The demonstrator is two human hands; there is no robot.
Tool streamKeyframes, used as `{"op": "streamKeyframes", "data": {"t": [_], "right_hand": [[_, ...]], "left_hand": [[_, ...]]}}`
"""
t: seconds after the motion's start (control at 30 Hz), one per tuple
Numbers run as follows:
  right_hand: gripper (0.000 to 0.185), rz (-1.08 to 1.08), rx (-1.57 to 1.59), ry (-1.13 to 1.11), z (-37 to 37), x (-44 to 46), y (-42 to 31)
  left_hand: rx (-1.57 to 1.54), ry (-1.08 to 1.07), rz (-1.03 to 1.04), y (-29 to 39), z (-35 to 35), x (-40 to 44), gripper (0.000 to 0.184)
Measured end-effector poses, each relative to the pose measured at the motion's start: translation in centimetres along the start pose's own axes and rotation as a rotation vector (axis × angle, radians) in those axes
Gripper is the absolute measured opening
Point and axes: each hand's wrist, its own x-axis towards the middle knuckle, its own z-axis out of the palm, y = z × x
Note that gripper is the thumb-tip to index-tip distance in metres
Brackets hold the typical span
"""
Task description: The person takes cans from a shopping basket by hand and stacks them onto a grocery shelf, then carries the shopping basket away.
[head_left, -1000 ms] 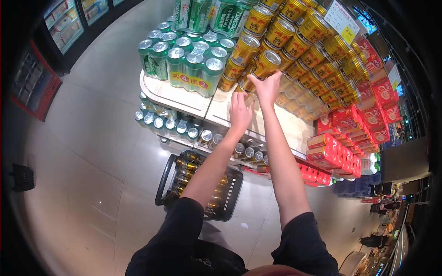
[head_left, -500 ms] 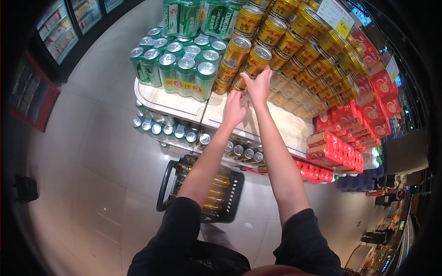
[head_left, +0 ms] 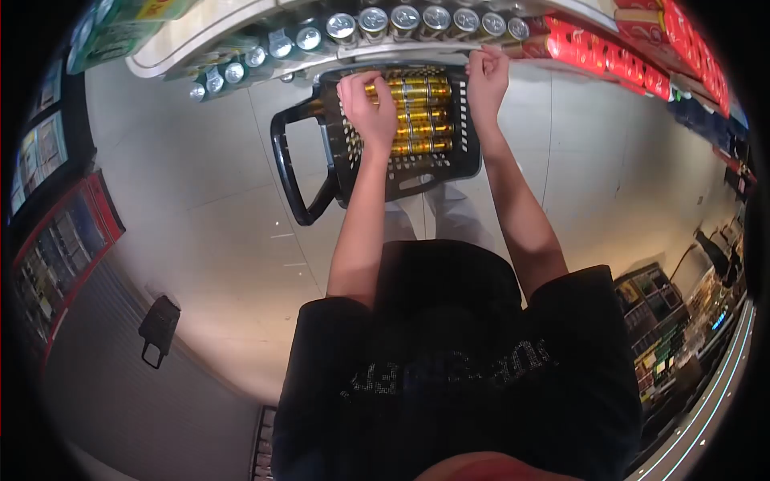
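Observation:
My left hand (head_left: 369, 108) reaches over the left part of the black basket (head_left: 401, 184), with thumb and fingers curled round the end of a gold can (head_left: 371, 91). Several more gold cans (head_left: 421, 115) lie on their sides in rows inside the basket. Just past the basket's right rim, my right hand (head_left: 488, 76) has its fingers curled in; no object shows in it. The basket's handle (head_left: 287, 172) sticks out to the left.
Above the basket, a low shelf holds upright cans (head_left: 403, 20) with silver tops, and red packs (head_left: 597, 52) stand to the right. A second black basket (head_left: 160, 321) is on the floor at the left, near a red-framed cooler (head_left: 68, 252).
The view has tipped down towards the basket. Both hands have left the stacked gold cans on the display; my left hand is now at the basket's cans and my right hand by its rim.

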Motion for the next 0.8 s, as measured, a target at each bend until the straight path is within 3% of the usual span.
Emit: {"op": "streamKeyframes", "data": {"t": [0.03,0.07,0.13,0.2,0.27,0.4,0.43,0.47,0.5,0.53,0.6,0.7,0.73,0.8], "right_hand": [[0.028,0.222,0.022,0.046,-2.1,-2.8,4.6],[0.028,0.523,-0.039,-0.068,-4.9,-4.9,9.6],[0.043,0.975,-0.101,-0.050,-7.3,-8.8,17.6],[0.048,1.136,-0.182,-0.130,-8.9,-11.7,25.3],[0.050,1.276,-0.126,-0.022,-9.0,-13.1,31.6],[0.051,1.196,-0.051,0.117,-8.7,-14.0,45.2],[0.048,1.161,-0.048,0.209,-8.4,-14.1,47.9],[0.050,1.228,-0.075,0.134,-8.6,-13.5,49.5],[0.050,1.203,-0.039,0.186,-7.7,-12.8,49.9],[0.063,1.094,-0.061,0.146,-7.0,-12.1,48.7],[0.066,1.284,-0.107,0.149,-7.0,-11.7,50.5],[0.070,1.299,-0.172,0.307,-5.1,-10.5,50.4],[0.067,1.353,-0.149,0.366,-4.2,-10.2,50.4],[0.049,1.243,0.040,0.297,-3.6,-10.1,50.1]], "left_hand": [[0.060,-0.125,-0.140,-1.3,0.3,-3.1,0.002],[0.023,-0.286,-0.264,-3.7,0.8,-5.9,0.006],[0.158,-0.706,-0.420,-10.1,2.2,-12.1,0.017],[0.359,-1.092,-0.483,-14.5,3.5,-16.2,0.028],[0.440,-1.201,-0.504,-19.0,5.1,-19.2,0.030],[0.520,-1.308,-0.374,-27.3,9.9,-23.5,0.050],[0.541,-1.313,-0.254,-29.6,11.1,-25.0,0.062],[0.518,-1.306,-0.151,-31.2,12.0,-26.3,0.069],[0.486,-1.339,-0.184,-31.8,13.3,-27.3,0.072],[0.463,-1.368,-0.229,-31.7,14.1,-28.0,0.074],[0.570,-1.425,-0.239,-31.2,14.8,-29.7,0.082],[0.733,-1.318,-0.224,-31.5,15.7,-31.6,0.086],[0.758,-1.297,-0.238,-31.2,16.1,-31.8,0.086],[0.755,-1.288,-0.039,-32.6,16.5,-31.7,0.076]]}}
